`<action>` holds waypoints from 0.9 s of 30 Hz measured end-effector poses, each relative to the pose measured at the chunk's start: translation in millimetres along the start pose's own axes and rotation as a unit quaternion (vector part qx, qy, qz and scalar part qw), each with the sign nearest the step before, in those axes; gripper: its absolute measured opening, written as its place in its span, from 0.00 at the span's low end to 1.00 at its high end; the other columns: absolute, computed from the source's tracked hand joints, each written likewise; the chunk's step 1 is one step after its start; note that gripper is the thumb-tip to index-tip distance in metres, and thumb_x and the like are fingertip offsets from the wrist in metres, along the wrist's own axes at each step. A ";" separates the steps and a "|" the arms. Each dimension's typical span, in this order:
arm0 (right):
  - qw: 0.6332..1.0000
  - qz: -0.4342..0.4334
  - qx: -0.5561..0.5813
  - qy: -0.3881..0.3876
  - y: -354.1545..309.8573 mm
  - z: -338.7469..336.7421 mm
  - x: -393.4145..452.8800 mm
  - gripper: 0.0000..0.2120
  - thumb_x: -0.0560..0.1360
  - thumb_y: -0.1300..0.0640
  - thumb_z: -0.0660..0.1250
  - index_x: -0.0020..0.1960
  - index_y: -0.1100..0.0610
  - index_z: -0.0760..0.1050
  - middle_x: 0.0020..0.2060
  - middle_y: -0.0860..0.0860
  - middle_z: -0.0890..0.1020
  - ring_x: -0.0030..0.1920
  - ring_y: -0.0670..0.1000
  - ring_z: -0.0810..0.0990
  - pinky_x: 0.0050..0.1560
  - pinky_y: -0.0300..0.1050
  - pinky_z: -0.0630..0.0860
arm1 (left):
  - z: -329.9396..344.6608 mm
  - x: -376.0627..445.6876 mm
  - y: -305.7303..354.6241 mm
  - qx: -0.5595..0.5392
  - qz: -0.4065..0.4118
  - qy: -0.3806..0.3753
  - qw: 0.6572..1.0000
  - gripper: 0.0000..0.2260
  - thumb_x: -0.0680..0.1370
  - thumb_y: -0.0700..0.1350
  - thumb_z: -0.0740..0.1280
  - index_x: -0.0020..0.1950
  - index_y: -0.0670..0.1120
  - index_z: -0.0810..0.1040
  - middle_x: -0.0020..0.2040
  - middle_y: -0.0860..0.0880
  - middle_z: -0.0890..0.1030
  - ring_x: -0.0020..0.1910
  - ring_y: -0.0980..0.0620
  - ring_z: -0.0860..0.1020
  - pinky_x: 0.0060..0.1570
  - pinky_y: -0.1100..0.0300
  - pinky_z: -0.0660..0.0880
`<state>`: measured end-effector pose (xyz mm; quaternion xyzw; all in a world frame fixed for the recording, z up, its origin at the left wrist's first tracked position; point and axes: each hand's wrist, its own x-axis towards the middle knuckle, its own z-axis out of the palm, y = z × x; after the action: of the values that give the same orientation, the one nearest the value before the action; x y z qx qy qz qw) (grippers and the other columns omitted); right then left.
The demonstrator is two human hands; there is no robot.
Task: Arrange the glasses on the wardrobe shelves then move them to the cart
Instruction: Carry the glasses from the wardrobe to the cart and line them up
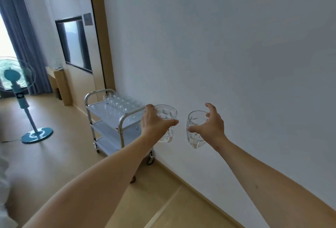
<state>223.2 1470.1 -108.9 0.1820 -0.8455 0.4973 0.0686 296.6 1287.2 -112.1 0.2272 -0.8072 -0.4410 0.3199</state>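
Note:
My left hand grips a clear cut-glass tumbler from the side, held in the air in front of the white wall. My right hand holds a second clear glass the same way, a little to the right and apart from the first. Both glasses are upright. Just left of my left hand stands a metal three-tier cart against the wall, with several clear glasses grouped on the far part of its top tray. The wardrobe is not in view.
A white wall fills the right side, with a wooden skirting along the floor. A blue standing fan is at the left on the wooden floor. A dark screen, a wooden desk and curtains lie further back.

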 end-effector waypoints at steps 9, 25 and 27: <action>0.991 -0.051 0.017 -0.126 -23.3 169.6 71.1 0.54 0.60 0.53 0.85 0.78 0.48 0.59 0.68 0.57 0.72 0.67 0.57 0.72 0.67 0.56 0.73 | -66.0 93.4 -105.8 0.025 -0.070 0.093 0.993 0.37 0.60 0.56 0.84 0.59 0.48 0.67 0.50 0.54 0.71 0.54 0.49 0.72 0.51 0.55 0.71; 0.965 -0.099 0.036 -0.240 -70.3 408.2 221.9 0.54 0.58 0.52 0.85 0.77 0.46 0.60 0.67 0.56 0.71 0.65 0.55 0.72 0.63 0.51 0.74 | -131.3 281.1 -227.6 0.077 -0.142 0.175 0.971 0.38 0.57 0.58 0.85 0.55 0.54 0.64 0.51 0.55 0.73 0.47 0.58 0.71 0.42 0.65 0.65; 0.962 -0.102 0.031 -0.251 -78.6 432.0 225.6 0.53 0.59 0.52 0.85 0.77 0.47 0.60 0.66 0.56 0.71 0.62 0.54 0.73 0.61 0.50 0.74 | -142.5 295.5 -243.5 0.074 -0.149 0.183 0.969 0.38 0.56 0.58 0.85 0.54 0.53 0.65 0.48 0.58 0.72 0.45 0.63 0.70 0.41 0.64 0.66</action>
<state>72.3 1007.5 -192.0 0.3887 -0.7966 0.4517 -0.1013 214.8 891.0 -169.6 0.4447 -0.7222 -0.3739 0.3753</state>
